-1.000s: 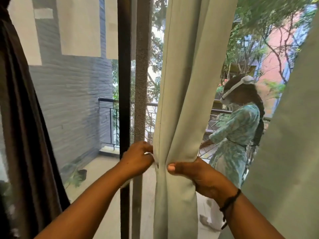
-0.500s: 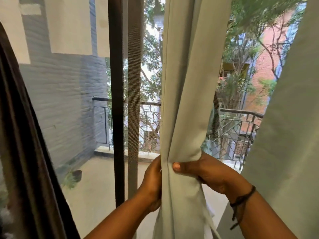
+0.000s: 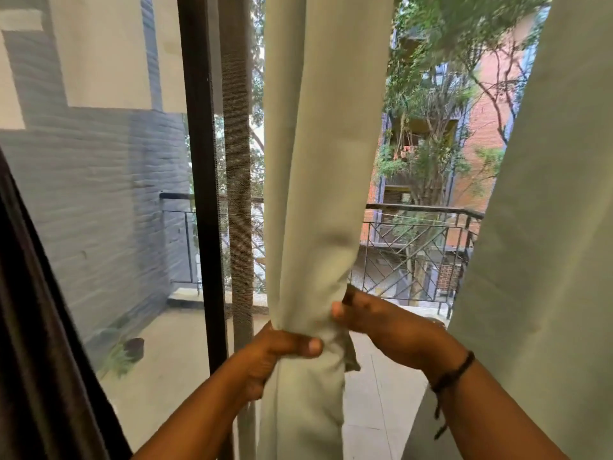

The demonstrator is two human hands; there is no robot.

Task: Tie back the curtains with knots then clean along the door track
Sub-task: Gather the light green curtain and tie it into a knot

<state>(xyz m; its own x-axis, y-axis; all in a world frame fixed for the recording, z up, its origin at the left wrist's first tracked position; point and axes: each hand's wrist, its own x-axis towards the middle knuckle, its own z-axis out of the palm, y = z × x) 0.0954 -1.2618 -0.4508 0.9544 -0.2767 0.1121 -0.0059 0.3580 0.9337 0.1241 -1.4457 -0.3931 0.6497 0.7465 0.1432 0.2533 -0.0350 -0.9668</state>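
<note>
Gripping the gathered pale curtain (image 3: pixel 318 180): left hand (image 3: pixel 278 353), right hand (image 3: pixel 388 323).

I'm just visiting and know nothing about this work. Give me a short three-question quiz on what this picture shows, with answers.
1. True or false: both hands grip the same pale green fabric curtain.
2. Which wrist wears the dark cord bracelet? A) left B) right
3. Fill in: left of the gathered curtain stands a dark ____ door frame.

Key
1. True: the left hand wraps the gathered bunch, and the right hand pinches it just above.
2. B.
3. Vertical. No finished knot shows yet.
</note>
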